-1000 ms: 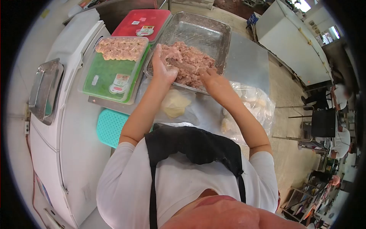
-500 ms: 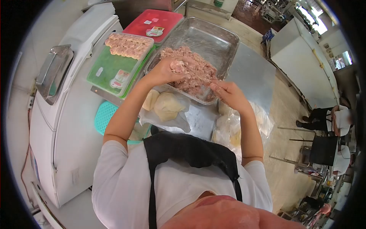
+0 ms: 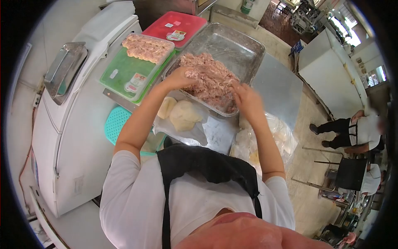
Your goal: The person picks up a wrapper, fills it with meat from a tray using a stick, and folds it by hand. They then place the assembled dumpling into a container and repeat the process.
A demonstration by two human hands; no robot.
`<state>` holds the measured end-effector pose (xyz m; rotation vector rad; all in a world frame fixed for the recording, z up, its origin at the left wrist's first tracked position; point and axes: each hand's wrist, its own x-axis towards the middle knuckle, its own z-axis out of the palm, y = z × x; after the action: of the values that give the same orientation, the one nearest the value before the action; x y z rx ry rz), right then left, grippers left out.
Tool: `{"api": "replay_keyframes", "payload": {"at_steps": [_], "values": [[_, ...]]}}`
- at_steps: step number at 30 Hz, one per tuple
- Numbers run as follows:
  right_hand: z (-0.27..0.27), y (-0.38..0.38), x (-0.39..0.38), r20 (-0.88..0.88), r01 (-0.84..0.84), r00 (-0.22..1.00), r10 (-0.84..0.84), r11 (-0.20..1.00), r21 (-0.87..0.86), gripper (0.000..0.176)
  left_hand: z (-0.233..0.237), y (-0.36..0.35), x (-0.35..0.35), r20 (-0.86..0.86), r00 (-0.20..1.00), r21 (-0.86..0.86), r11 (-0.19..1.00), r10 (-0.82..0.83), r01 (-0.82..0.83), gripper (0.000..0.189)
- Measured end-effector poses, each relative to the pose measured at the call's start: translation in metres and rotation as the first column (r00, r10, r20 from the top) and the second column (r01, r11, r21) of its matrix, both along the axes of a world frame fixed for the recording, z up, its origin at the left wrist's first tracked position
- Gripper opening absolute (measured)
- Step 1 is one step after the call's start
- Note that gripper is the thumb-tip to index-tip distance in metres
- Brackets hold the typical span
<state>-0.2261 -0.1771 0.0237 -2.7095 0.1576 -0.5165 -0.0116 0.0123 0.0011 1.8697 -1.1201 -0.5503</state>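
A heap of pinkish ground meat [image 3: 211,76] fills the near left part of a large metal tray [image 3: 253,43]. My left hand [image 3: 182,79] is at the heap's left side, its fingers curled around a small lump of ground meat [image 3: 192,74]. Over the tray's near right side, my right hand [image 3: 247,101] has its fingers drawn together at the meat; whatever they grip is hidden, and the hand is slightly blurred. Just in front of the tray, pale round dough-like pieces [image 3: 182,115] lie on a white sheet [image 3: 198,132].
Left of the tray is a green-based clear container [image 3: 118,76] with flattened meat portions [image 3: 147,47] on top. A red-lidded container [image 3: 176,27] stands behind it. A clear plastic bag [image 3: 265,141] lies at right. A white freezer [image 3: 87,120] borders the left; people [image 3: 365,128] are farther right.
My left hand has lowered its lump toward the heap. My right hand has moved slightly left and up to the meat. The camera view has shifted a little.
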Motion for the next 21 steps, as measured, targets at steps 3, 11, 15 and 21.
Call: {"api": "replay_keyframes", "payload": {"at_steps": [3,11,15,21], "values": [[-0.042,0.005,0.010,0.074,-0.004,0.997,0.005,1.000,-0.008,0.030,0.014,-0.004,-0.007,0.015,1.000,0.117,0.993,0.007,-0.008,0.052],[0.001,-0.006,-0.022,-0.275,0.255,0.939,-0.205,0.954,0.160,0.023,0.045,0.031,-0.006,0.110,0.982,-0.138,0.977,-0.151,0.165,0.060],[0.028,0.043,-0.016,-0.074,0.024,0.997,0.016,0.863,0.505,0.023,0.054,0.040,0.003,0.171,0.958,-0.127,0.959,-0.231,0.254,0.053],[0.042,0.078,0.025,0.039,-0.096,0.995,0.095,0.995,0.029,0.027,0.043,0.066,0.045,0.225,0.939,-0.082,0.956,-0.259,0.283,0.042]]}}
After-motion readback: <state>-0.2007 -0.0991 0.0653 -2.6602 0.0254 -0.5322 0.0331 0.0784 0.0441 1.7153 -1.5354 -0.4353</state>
